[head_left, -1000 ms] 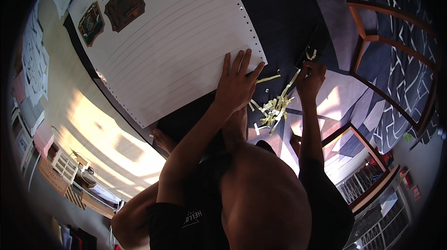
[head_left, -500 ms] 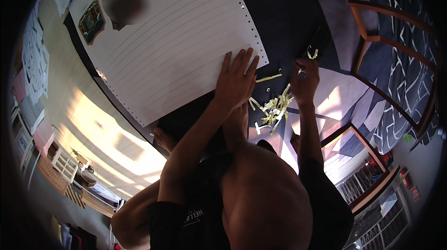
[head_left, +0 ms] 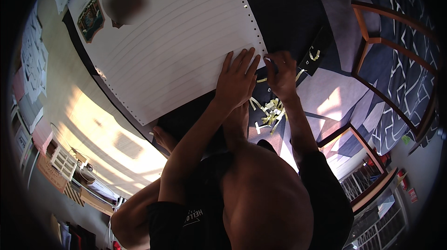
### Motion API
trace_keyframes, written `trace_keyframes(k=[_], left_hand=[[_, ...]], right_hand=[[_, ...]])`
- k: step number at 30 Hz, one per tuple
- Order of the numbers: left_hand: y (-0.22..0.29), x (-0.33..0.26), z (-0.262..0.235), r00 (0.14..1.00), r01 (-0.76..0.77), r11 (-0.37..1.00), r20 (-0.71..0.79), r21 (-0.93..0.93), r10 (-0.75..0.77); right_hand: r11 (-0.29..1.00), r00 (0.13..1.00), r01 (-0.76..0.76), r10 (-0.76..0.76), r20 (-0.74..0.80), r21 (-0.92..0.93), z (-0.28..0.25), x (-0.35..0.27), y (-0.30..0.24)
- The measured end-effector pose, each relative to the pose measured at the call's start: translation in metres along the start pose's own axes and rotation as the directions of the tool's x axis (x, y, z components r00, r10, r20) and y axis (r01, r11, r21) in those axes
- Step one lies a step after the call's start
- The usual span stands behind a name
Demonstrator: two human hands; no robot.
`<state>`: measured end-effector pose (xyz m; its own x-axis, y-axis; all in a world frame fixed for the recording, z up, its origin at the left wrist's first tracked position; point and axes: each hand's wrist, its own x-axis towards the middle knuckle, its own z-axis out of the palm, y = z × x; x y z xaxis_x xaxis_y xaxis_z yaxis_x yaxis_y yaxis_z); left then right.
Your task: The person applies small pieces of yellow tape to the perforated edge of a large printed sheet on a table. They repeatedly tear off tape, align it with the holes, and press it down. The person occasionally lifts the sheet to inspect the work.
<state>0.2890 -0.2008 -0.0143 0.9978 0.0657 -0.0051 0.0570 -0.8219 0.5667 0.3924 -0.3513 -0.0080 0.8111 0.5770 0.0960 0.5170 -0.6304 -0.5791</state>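
A large white board (head_left: 177,59) with faint curved lines and rows of small dark dots along two edges lies before me. My left hand (head_left: 237,75) rests flat on its near right part, fingers spread. At the right edge, by the lower dots, my right hand (head_left: 281,73) has its thumb and fingers drawn together. Whatever is in that pinch is too small or hidden to name. Just below my right hand lies a loose pile of pale yellow strips (head_left: 271,112). Another curled strip (head_left: 314,55) sits on a dark flat piece (head_left: 321,47) to the right.
Dark-framed picture plaques (head_left: 91,19) lie on the board's far left. Wooden frame bars (head_left: 389,39) stand at the right over patterned dark fabric (head_left: 405,82). Sunlit pale floor (head_left: 111,133) stretches along the left, with cardboard boxes (head_left: 52,174) behind. My bare foot (head_left: 164,139) is near the board's lower corner.
My right hand has moved left and slightly up, from beside the dark flat piece to the board's right edge. My left hand stays flat on the board.
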Motion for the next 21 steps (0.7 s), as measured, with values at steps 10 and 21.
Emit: trace_keyframes(k=[10, 21], left_hand=[[-0.001, 0.000, -0.001, 1.000, 0.001, 1.000, 0.001, -0.003, -0.001], [-0.003, -0.001, 0.003, 1.000, 0.003, 1.000, 0.001, -0.024, -0.003]], right_hand=[[1.000, 0.997, 0.029, -0.028, 0.073, -0.010, 0.004, 0.004, 0.010], [0.987, 0.985, 0.001, 0.026, 0.168, -0.159, 0.002, 0.015, 0.000]])
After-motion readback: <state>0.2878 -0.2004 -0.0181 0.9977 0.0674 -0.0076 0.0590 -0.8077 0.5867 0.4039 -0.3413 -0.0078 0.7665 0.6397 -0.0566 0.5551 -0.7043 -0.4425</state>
